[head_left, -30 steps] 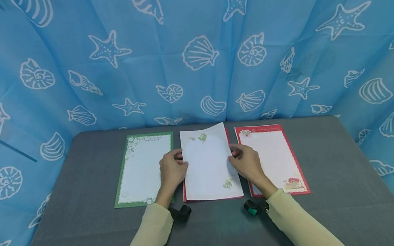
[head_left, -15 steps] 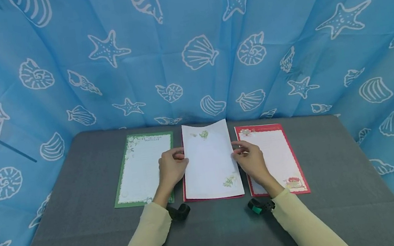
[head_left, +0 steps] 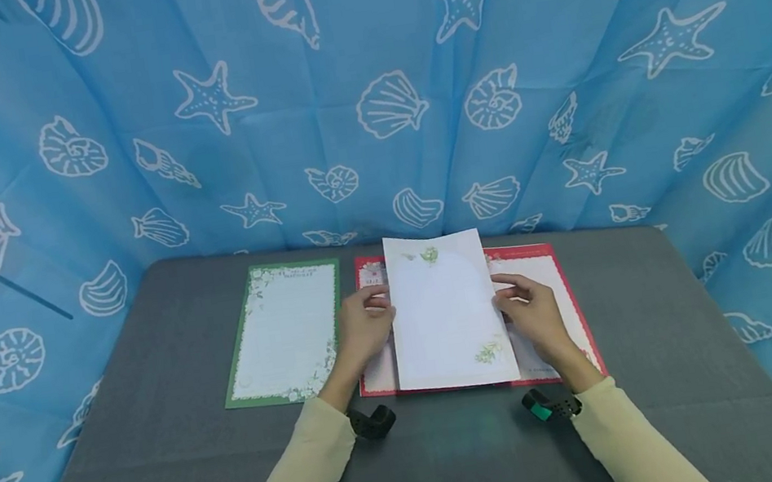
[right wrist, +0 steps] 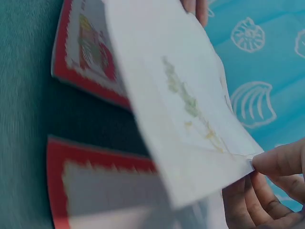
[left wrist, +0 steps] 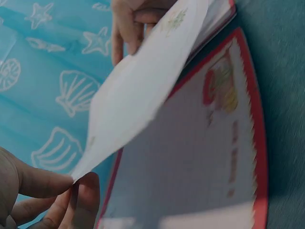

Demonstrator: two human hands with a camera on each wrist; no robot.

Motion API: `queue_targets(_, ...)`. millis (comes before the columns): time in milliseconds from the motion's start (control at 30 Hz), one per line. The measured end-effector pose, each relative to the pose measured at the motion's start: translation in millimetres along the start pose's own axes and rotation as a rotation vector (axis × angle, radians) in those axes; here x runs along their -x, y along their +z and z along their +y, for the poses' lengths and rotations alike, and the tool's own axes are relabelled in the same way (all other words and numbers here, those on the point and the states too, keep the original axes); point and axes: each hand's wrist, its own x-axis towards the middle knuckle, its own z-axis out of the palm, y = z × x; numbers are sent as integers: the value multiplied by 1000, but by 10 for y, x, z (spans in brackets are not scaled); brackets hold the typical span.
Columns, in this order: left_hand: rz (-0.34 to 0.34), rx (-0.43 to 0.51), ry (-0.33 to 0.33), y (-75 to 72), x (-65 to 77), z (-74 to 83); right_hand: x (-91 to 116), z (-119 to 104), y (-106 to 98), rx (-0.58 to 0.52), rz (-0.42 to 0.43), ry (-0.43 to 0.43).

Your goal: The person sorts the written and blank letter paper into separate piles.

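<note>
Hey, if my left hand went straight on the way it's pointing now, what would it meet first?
The white sheet, whose left edge your left hand pinches. Past that, the blue curtain seems next in line, though depth is hard to judge.

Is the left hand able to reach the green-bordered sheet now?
Probably yes: the green-bordered sheet lies beside the left hand, mostly uncovered, though that hand would first release the white sheet it pinches.

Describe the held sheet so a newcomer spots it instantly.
Find the grey table before the blue curtain. Mid-table, the left hand and right hand hold the white sheet by its side edges over two red-bordered sheets. Unlike them and the green-bordered sheet, it has no coloured border, with green sprigs.
</note>
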Motion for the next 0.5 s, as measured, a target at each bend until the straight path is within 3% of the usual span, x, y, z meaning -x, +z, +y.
queue_targets(500,-49,40,0,618,59,45,43,148,-523,9,61,127)
